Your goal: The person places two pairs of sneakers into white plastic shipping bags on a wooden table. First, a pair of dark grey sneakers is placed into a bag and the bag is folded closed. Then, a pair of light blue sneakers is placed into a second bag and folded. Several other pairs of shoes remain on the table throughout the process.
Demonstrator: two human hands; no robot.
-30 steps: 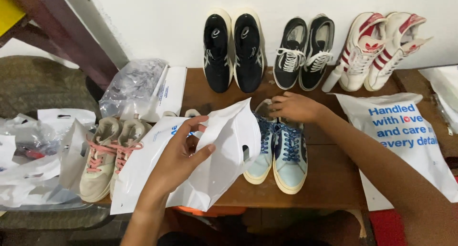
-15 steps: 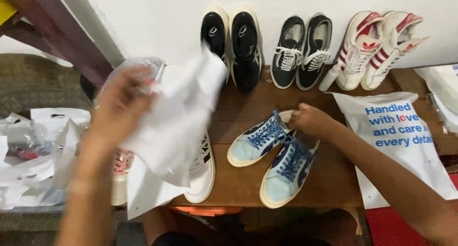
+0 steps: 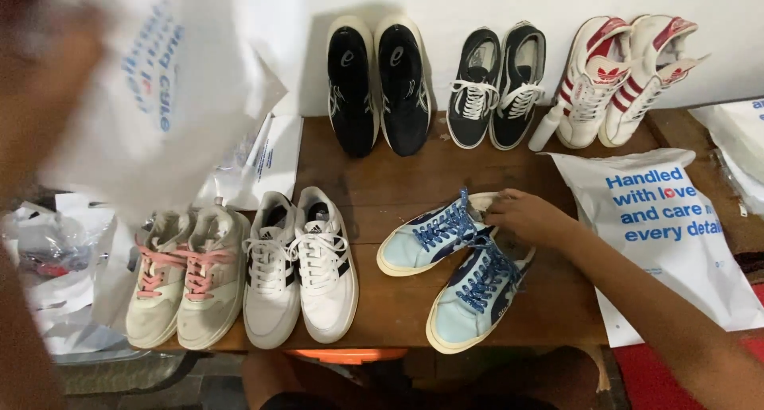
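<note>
Lifted higher, white bag (image 3: 171,84) uncovers white sneakers (image 3: 301,263).

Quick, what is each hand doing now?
Left hand: blurred, lifting a white plastic bag; grip unclear.
Right hand: closed on the light blue sneakers.

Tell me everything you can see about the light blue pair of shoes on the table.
The light blue shoes are low sneakers with pale blue uppers, dark blue laces and cream rubber soles; the material looks like canvas or soft leather. They lie on the wooden table near its front edge, toes pointing left and toward the camera, splayed apart at the toes and close together at the heels. The right hand rests on their heel ends, gripping both. They are laced and look clean.
</note>
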